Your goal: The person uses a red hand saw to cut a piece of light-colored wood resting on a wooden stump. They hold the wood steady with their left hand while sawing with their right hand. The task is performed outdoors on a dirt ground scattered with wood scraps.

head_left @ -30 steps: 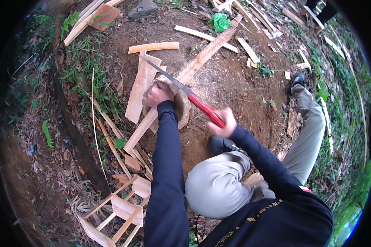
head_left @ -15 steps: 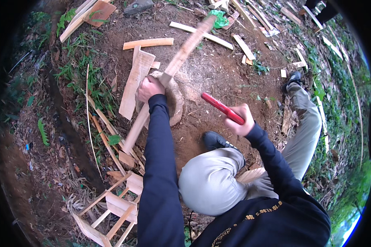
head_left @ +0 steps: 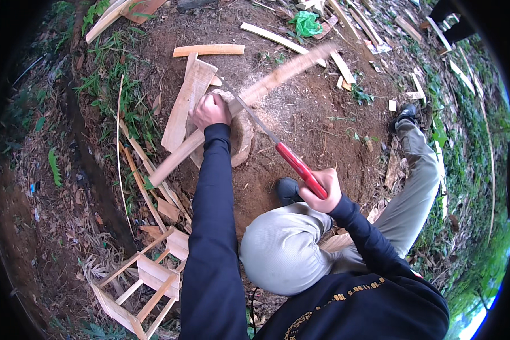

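My left hand [head_left: 211,110] is closed around a long wooden board [head_left: 283,75], pressing it onto a round log stump [head_left: 244,140]. The board lies slantwise, its far end up to the right and its near end down to the left. In my right hand [head_left: 323,191] is the red handle [head_left: 296,162] of a hand saw. The saw's thin blade [head_left: 259,121] crosses the board just right of my left fist. How deep the blade sits in the wood I cannot tell. Pale sawdust [head_left: 266,116] covers the soil beside the stump.
A wide plank [head_left: 188,105] leans left of the stump. A small wooden frame [head_left: 153,275] stands at lower left. Offcuts such as a curved strip [head_left: 208,50] and a green plastic bag [head_left: 306,24] lie beyond. Another person's dark-clothed leg [head_left: 462,28] shows at top right.
The board has swung clockwise, its far end going right and nearer. My right hand has moved slightly nearer with the saw, whose blade now shows more plainly.
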